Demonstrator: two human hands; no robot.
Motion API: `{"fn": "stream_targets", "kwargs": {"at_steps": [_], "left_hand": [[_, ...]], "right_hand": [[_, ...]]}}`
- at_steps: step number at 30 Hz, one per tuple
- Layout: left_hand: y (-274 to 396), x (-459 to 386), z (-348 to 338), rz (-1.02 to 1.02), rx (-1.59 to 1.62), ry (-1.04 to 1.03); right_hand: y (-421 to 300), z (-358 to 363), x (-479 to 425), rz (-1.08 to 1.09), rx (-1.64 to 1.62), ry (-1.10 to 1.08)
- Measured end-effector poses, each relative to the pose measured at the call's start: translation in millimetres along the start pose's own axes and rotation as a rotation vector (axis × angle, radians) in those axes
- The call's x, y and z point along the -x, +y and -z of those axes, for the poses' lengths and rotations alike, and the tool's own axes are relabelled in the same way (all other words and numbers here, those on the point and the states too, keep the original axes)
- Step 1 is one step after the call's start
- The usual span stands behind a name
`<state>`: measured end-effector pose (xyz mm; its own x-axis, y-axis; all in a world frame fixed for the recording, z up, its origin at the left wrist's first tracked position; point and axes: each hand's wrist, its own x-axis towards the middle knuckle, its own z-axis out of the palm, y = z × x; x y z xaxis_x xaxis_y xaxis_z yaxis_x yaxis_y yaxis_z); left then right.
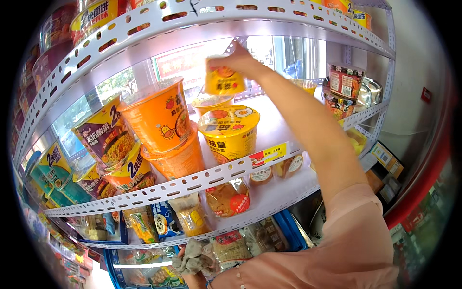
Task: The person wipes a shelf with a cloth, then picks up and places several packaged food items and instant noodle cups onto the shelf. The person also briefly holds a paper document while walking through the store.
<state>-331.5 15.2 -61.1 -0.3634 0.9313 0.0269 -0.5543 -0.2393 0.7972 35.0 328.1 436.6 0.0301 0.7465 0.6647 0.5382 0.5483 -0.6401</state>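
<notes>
My right hand (238, 59) reaches to the back of a white metal shelf (276, 113), gripping a yellow instant-noodle cup (225, 82) near its top. That cup is held just over another yellow cup (213, 103), which is partly hidden. In front of them a shrink-wrapped yellow noodle cup (229, 132) stands near the shelf's front edge. Low in the picture, my left hand (195, 280) holds a crumpled grey cloth (196, 257) that covers most of its fingers.
Left of the yellow cups, two orange noodle buckets (157, 115) are stacked and tilted. Purple noodle cups (104, 135) lean beyond them. Dark noodle cups (345, 81) are stacked at the right end. Packaged bread (227, 198) lies one shelf below, above blue crates (110, 263).
</notes>
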Motion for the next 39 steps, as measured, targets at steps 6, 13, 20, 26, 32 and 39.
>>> {"fn": "stream_targets", "kwargs": {"at_steps": [6,13,20,26,32,39], "left_hand": [[24.3,21.4,-51.4,-0.044,-0.034,0.111],[20.9,19.7,-61.7,0.018,-0.088,-0.021],[23.2,15.9,-67.0,0.016,-0.137,-0.024],[23.3,11.0,-61.3,0.055,-0.123,-0.005],[24.3,11.8,-71.3,0.068,-0.026,0.005],[26.8,16.7,-70.0,0.031,-0.062,0.015]], "right_hand": [[24.9,122.0,21.7,-0.019,0.348,0.253],[78.3,173.6,36.7,-0.25,0.68,0.339],[32.1,144.6,71.2,0.237,1.015,0.368],[47.2,106.7,98.6,-0.268,0.795,-0.476],[100.3,112.5,70.9,-0.308,1.021,-0.416],[30.0,72.7,54.8,-0.151,1.039,-0.64]]}}
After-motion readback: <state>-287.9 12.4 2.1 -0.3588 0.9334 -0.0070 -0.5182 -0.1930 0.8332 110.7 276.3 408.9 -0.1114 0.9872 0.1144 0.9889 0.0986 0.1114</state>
